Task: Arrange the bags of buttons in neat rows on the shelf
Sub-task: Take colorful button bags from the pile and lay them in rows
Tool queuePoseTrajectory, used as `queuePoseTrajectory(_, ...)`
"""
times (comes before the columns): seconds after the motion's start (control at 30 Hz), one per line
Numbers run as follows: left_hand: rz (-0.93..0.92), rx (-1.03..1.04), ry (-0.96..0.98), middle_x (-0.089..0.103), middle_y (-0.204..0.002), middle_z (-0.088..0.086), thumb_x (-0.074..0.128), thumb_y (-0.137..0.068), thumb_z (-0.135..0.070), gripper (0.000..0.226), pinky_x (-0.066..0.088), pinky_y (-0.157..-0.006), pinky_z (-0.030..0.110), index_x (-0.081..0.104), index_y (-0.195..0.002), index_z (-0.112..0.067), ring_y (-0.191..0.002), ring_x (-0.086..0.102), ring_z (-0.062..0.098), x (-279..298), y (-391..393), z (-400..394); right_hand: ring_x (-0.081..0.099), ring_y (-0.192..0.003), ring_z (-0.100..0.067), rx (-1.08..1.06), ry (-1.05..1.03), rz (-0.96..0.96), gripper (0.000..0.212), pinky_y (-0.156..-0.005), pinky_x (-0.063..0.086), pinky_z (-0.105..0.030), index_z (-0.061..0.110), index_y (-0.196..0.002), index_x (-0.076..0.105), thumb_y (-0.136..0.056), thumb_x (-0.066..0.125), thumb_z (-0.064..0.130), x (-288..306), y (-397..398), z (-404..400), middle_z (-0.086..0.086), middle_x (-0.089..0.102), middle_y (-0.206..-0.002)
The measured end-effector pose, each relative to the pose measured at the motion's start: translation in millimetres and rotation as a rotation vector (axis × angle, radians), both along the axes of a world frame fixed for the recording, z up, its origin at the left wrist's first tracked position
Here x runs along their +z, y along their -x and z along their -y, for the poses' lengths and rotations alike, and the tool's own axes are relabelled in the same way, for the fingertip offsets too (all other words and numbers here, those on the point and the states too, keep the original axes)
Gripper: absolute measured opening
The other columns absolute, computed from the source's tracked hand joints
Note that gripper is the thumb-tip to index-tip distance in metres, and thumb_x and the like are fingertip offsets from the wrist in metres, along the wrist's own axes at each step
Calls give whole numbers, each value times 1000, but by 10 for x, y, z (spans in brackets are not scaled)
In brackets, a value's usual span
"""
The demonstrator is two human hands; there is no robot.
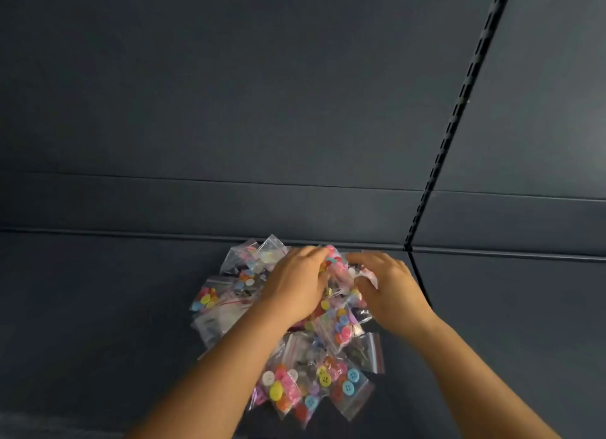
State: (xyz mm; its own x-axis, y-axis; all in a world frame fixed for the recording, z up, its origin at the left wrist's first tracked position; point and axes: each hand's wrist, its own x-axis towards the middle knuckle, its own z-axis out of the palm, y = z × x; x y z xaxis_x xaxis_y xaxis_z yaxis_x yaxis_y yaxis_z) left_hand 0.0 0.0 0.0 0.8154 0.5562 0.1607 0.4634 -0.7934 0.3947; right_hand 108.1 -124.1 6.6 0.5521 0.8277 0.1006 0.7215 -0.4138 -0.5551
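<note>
I see a loose heap of small clear plastic zip bags filled with coloured buttons (295, 350) lying low in the centre of the frame on the dark grey shelf (98, 307), close against its rear edge. My left hand (295, 284) rests on the top of the heap, fingers curled into the bags and gripping them. My right hand (387, 284), just right of it, pinches a bag of pink buttons (337, 264) near the heap's upper edge. A black slotted metal upright (459, 104) crosses the upper right.
</note>
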Motion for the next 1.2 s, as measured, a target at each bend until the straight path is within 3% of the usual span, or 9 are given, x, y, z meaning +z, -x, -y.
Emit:
queuePoseTrajectory(0.17, -222, 67, -104, 37, -147, 1, 41, -98, -16, 51, 24, -113, 38, 26, -147, -22, -134, 33, 24, -122, -202, -207, 37, -131, -30, -31, 135, 23, 52, -107, 29, -31, 28, -137, 46, -90, 45, 4, -185, -139, -125, -1, 39, -146)
queuePoseTrajectory(0.33, -240, 63, -118, 49, -134, 5, 48, -96, -27, 47, 30, -107, 39, 36, -141, -21, -125, 43, 27, -155, -281, -305, 39, -128, -30, -110, 145, -52, 60, -104, 36, -36, 22, -140, 40, -86, 44, -4, -238, -177, -146, -4, 40, -145)
queuePoseTrajectory(0.47, -203, 66, -80, 51, -126, 5, 53, -93, -30, 39, 31, -103, 37, 48, -131, -20, -120, 45, 26, -149, -311, -370, 52, -115, -27, -221, 116, -148, 57, -85, 46, -32, 18, -140, 37, -87, 48, 2, -199, -224, -167, -9, 49, -133)
queuePoseTrajectory(0.53, -159, 78, -44, 53, -118, 2, 58, -90, -31, 27, 33, -100, 35, 56, -116, -24, -115, 47, 24, -148, -305, -395, 57, -102, -24, -277, 139, -182, 47, -73, 43, -29, 13, -132, 48, -85, 53, 5, -180, -249, -168, -11, 58, -121)
queuePoseTrajectory(0.63, -61, 96, -6, 55, -111, 1, 63, -86, -32, 15, 36, -95, 34, 59, -98, -23, -108, 48, 23, -153, -277, -407, 47, -65, -17, -328, 99, -179, 18, -57, 40, -31, 0, -95, 64, -80, 55, 6, -193, -251, -140, -9, 60, -76)
queuePoseTrajectory(0.73, 26, 81, 50, 59, -103, 0, 61, -87, -29, 7, 40, -90, 36, 59, -83, -24, -102, 49, 22, -135, -259, -406, 54, -57, -11, -350, 54, -224, 16, -52, 41, -22, 17, -74, 66, -83, 55, 11, -170, -221, -120, 6, 62, -68)
queuePoseTrajectory(0.83, 181, 41, 188, 62, -85, -4, 60, -86, -23, 8, 47, -76, 33, 57, -80, -19, -87, 57, 20, -65, -240, -387, 56, -55, -12, -371, -34, -258, 18, -55, 46, -24, 22, -76, 65, -85, 54, 11, -114, -186, -126, 3, 67, -71)
queuePoseTrajectory(0.97, 347, 12, 296, 59, -77, -12, 59, -88, -17, 6, 39, -58, 10, 56, -83, -19, -70, 54, 2, 107, -224, -344, 61, -59, -13, -413, -151, -279, 25, -55, 45, -23, 21, -85, 67, -88, 48, 5, -26, -141, -118, -1, 70, -75)
queuePoseTrajectory(1.2, 551, -72, 416, 67, -74, -9, 64, -88, -18, 5, 49, -62, 13, 66, -84, -21, -68, 63, 2, 315, -344, -190, 49, -43, 2, -493, -387, -269, 18, -43, 34, -10, 19, -91, 69, -88, 54, 11, 201, -230, 90, 6, 67, -73)
